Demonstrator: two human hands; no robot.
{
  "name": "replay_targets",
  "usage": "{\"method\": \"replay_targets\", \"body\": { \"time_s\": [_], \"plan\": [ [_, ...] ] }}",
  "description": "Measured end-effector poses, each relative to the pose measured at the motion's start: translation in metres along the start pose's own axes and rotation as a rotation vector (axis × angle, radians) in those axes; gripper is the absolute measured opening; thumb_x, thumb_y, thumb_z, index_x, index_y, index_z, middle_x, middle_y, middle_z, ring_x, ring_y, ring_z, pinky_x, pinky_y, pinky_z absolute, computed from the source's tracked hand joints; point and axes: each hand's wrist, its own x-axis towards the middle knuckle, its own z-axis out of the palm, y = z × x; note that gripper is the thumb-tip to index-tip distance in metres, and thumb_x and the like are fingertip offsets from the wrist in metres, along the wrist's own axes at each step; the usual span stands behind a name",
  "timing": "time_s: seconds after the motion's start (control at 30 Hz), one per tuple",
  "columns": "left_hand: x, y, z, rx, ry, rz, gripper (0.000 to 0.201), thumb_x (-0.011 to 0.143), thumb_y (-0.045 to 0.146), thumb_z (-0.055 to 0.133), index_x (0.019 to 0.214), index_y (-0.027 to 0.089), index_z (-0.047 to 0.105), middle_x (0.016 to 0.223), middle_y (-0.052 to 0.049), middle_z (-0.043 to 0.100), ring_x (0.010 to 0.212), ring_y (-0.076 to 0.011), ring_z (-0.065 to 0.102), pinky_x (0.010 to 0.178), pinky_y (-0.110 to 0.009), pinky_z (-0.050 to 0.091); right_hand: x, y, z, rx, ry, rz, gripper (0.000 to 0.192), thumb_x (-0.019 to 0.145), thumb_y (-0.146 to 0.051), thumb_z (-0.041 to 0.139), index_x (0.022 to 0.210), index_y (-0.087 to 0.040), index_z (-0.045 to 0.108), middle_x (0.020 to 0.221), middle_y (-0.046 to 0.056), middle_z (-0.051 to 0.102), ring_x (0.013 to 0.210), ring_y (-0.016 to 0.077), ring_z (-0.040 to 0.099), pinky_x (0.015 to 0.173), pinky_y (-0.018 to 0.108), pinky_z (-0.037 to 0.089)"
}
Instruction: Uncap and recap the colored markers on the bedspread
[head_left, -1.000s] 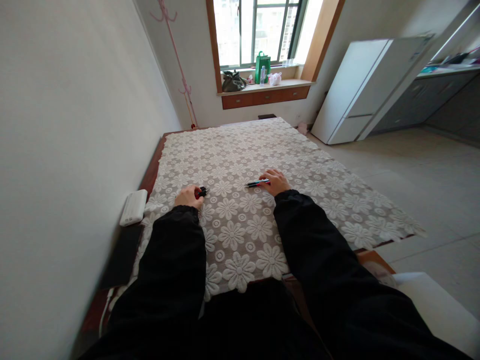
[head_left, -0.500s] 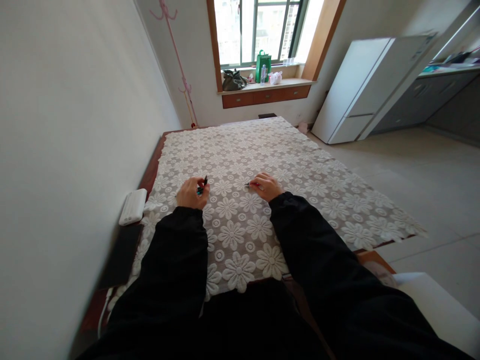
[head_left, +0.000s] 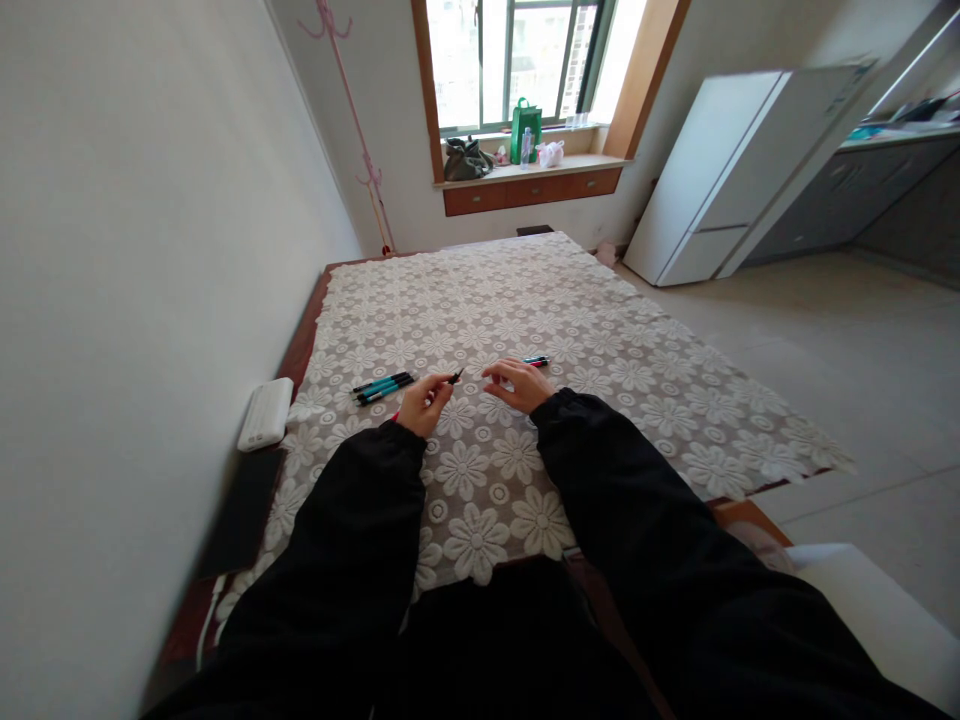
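Observation:
My left hand (head_left: 426,403) is closed around a pen (head_left: 456,376); its dark, pointed end sticks out past the fingertips toward the right, and a bit of red shows behind the hand. Most of that pen is hidden in the fingers. My right hand (head_left: 517,385) hovers just to the right of the tip, fingers curved and apart, with nothing visible in them. Several teal and black pens (head_left: 384,388) lie side by side to the left of my left hand. Beyond my right hand lie pens with teal and red parts (head_left: 537,361), partly covered by it.
A flowered lace cloth (head_left: 480,300) covers the table. At the left edge, by the wall, are a white box-shaped device (head_left: 266,414) and a dark flat object (head_left: 241,515) with a white cable. A white fridge (head_left: 720,180) stands at the far right.
My left hand has moved right, off the teal pens, and now holds a pen pointing right. My right hand has let go of its pen, which now lies behind it.

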Motion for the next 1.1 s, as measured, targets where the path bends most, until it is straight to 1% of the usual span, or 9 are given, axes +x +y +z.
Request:
{"method": "replay_targets", "body": {
  "time_s": [0.1, 0.17, 0.23, 0.37, 0.5, 0.63, 0.8, 0.97, 1.1],
  "plan": [
    [-0.002, -0.001, -0.001, 0.245, -0.157, 0.126, 0.031, 0.094, 0.037, 0.051, 0.112, 0.021, 0.071, 0.089, -0.006, 0.068, 0.08, -0.0175, 0.062, 0.075, -0.03, 0.049, -0.001, 0.002, 0.002, -0.005, -0.003, 0.024, 0.024, 0.095, -0.039, 0.059, 0.107, -0.019, 0.065, 0.082, 0.003, 0.064, 0.077, 0.0163, 0.058, 0.077, 0.029, 0.045],
    [-0.003, -0.001, -0.001, 0.358, -0.246, 0.123, 0.031, 0.094, 0.035, 0.051, 0.114, 0.023, 0.071, 0.094, -0.006, 0.069, 0.084, -0.0188, 0.063, 0.078, -0.031, 0.05, -0.002, 0.004, 0.004, -0.005, -0.018, 0.044, 0.024, 0.094, -0.038, 0.059, 0.108, -0.02, 0.065, 0.082, 0.003, 0.064, 0.075, 0.0156, 0.057, 0.075, 0.028, 0.045],
    [-0.003, 0.0, -0.002, 0.443, -0.278, 0.069, 0.029, 0.093, 0.035, 0.054, 0.114, 0.024, 0.072, 0.099, -0.006, 0.07, 0.088, -0.0202, 0.064, 0.079, -0.032, 0.05, -0.003, 0.005, 0.006, -0.003, -0.052, 0.061, 0.022, 0.094, -0.037, 0.059, 0.105, -0.02, 0.066, 0.081, 0.002, 0.064, 0.073, 0.0147, 0.057, 0.073, 0.027, 0.045],
    [-0.003, 0.004, -0.004, 0.604, -0.243, -0.017, 0.028, 0.092, 0.036, 0.055, 0.111, 0.025, 0.073, 0.106, -0.007, 0.071, 0.1, -0.0241, 0.064, 0.086, -0.035, 0.05, -0.003, 0.006, 0.008, -0.018, -0.121, 0.089, 0.019, 0.094, -0.034, 0.059, 0.1, -0.019, 0.069, 0.079, 0.002, 0.065, 0.072, 0.0139, 0.059, 0.071, 0.026, 0.044],
    [-0.002, 0.005, -0.007, 0.72, -0.196, -0.023, 0.03, 0.094, 0.037, 0.053, 0.11, 0.024, 0.074, 0.105, -0.008, 0.071, 0.103, -0.0264, 0.062, 0.091, -0.039, 0.047, -0.002, 0.005, 0.008, -0.018, -0.13, 0.102, 0.018, 0.094, -0.031, 0.06, 0.101, -0.018, 0.069, 0.081, 0.003, 0.066, 0.072, 0.0138, 0.059, 0.071, 0.025, 0.043],
    [-0.001, 0.003, -0.006, 0.685, -0.18, 0.008, 0.029, 0.092, 0.038, 0.055, 0.108, 0.025, 0.075, 0.102, -0.008, 0.072, 0.1, -0.0261, 0.062, 0.093, -0.039, 0.046, -0.002, 0.004, 0.007, -0.021, -0.145, 0.102, 0.018, 0.093, -0.031, 0.06, 0.102, -0.019, 0.069, 0.081, 0.003, 0.066, 0.073, 0.014, 0.059, 0.071, 0.025, 0.043],
    [-0.002, 0.006, -0.003, 0.589, -0.159, 0.019, 0.029, 0.089, 0.042, 0.058, 0.106, 0.026, 0.076, 0.095, -0.007, 0.074, 0.093, -0.0242, 0.065, 0.083, -0.034, 0.048, -0.002, 0.003, 0.006, -0.039, -0.17, 0.109, 0.016, 0.092, -0.032, 0.062, 0.098, -0.019, 0.07, 0.079, 0.002, 0.066, 0.068, 0.0126, 0.057, 0.067, 0.024, 0.04],
    [-0.003, 0.012, -0.003, 0.571, -0.112, -0.19, 0.028, 0.086, 0.046, 0.06, 0.099, 0.026, 0.075, 0.074, -0.004, 0.073, 0.068, -0.0208, 0.065, 0.064, -0.03, 0.044, -0.003, 0.003, 0.007, -0.077, -0.196, 0.119, 0.018, 0.092, -0.033, 0.061, 0.087, -0.019, 0.072, 0.071, 0.001, 0.065, 0.063, 0.0124, 0.055, 0.061, 0.024, 0.034],
    [-0.003, 0.016, -0.005, 0.735, -0.1, -0.349, 0.03, 0.089, 0.047, 0.053, 0.089, 0.023, 0.071, 0.072, -0.008, 0.071, 0.069, -0.0244, 0.066, 0.065, -0.031, 0.042, -0.003, 0.004, 0.008, -0.088, -0.206, 0.121, 0.019, 0.093, -0.033, 0.061, 0.087, -0.019, 0.072, 0.071, 0.001, 0.066, 0.062, 0.0121, 0.054, 0.06, 0.024, 0.032]
  ]
}}
